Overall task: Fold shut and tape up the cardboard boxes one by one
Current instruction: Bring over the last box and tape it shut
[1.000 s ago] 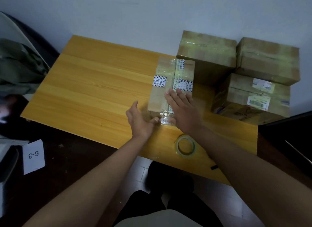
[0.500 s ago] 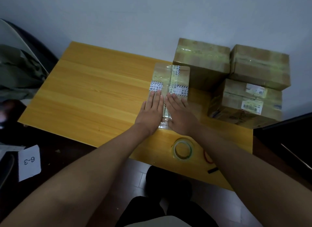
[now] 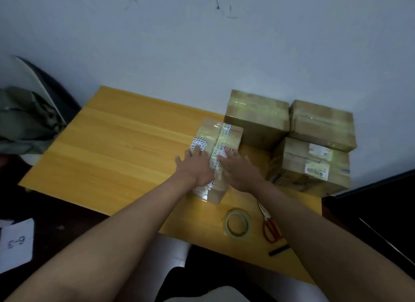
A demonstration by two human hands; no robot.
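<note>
A narrow cardboard box point(image 3: 219, 134) lies on the wooden table point(image 3: 116, 153), its top closed and covered with clear tape and printed labels. My left hand point(image 3: 196, 166) lies flat, palm down, on the left half of its top. My right hand point(image 3: 239, 170) lies flat on the right half, fingers spread. Both hands press on the box and hold nothing. A roll of clear tape point(image 3: 236, 224) lies flat on the table near the front edge, below my right hand.
Three taped boxes stand at the back right: one point(image 3: 258, 118) against the wall, one point(image 3: 322, 124) stacked on another point(image 3: 312, 166). Red-handled scissors point(image 3: 269, 225) and a small black object point(image 3: 279, 250) lie right of the tape roll. A paper marked 6-3 point(image 3: 16, 241) lies lower left.
My left hand has come from beside the box onto its top, next to the right hand. Both hands have slid forward along the top. The camera has tilted up.
</note>
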